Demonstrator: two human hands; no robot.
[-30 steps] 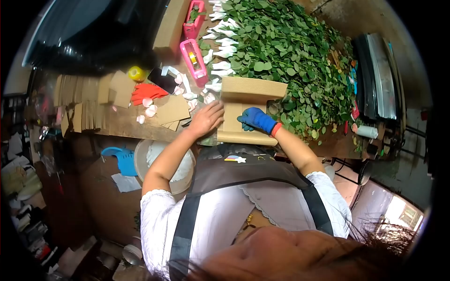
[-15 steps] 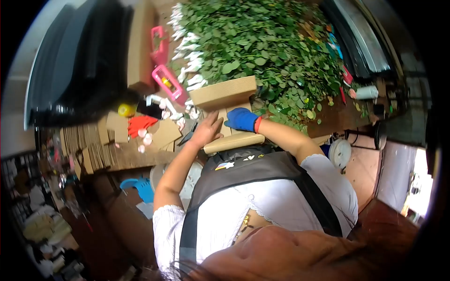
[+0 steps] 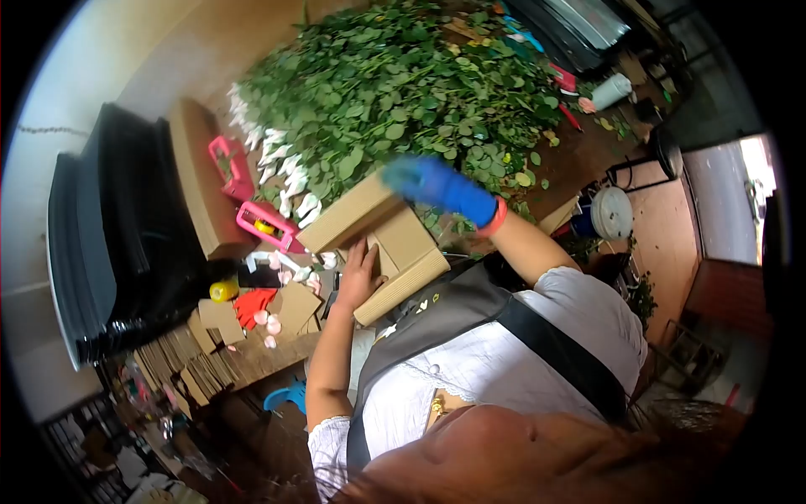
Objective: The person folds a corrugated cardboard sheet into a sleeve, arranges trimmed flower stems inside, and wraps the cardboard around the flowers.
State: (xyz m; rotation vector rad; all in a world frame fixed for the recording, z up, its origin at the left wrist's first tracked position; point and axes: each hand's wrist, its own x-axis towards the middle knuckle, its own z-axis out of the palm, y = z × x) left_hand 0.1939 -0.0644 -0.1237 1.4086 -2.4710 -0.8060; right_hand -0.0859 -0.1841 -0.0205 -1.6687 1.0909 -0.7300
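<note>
A piece of corrugated cardboard [image 3: 403, 239] with its far and near sides folded up lies on the table against my apron. My bare left hand [image 3: 359, 277] lies on its inner face near the left end, fingers stretched and apart. At the far right corner of the raised far side is my right hand [image 3: 441, 189], in a blue glove with a red cuff. Its fingers are smeared by motion, so any grip on the cardboard cannot be made out. Beyond the cardboard spreads a pile of leafy green stems [image 3: 378, 109], with white-wrapped heads [image 3: 290, 172] along its left side.
Two pink holders [image 3: 269, 227] stand left, beside a long cardboard box [image 3: 197, 185] and black sheets [image 3: 134, 227]. A yellow tape roll [image 3: 224, 290], a red glove [image 3: 253, 307], pale petals and stacked cardboard [image 3: 180, 361] lie lower left. A white bucket [image 3: 613, 212] stands right.
My right hand has lifted off the inside of the cardboard to its far right corner. My left hand remains on it. The whole view has turned, and the cardboard now appears tilted.
</note>
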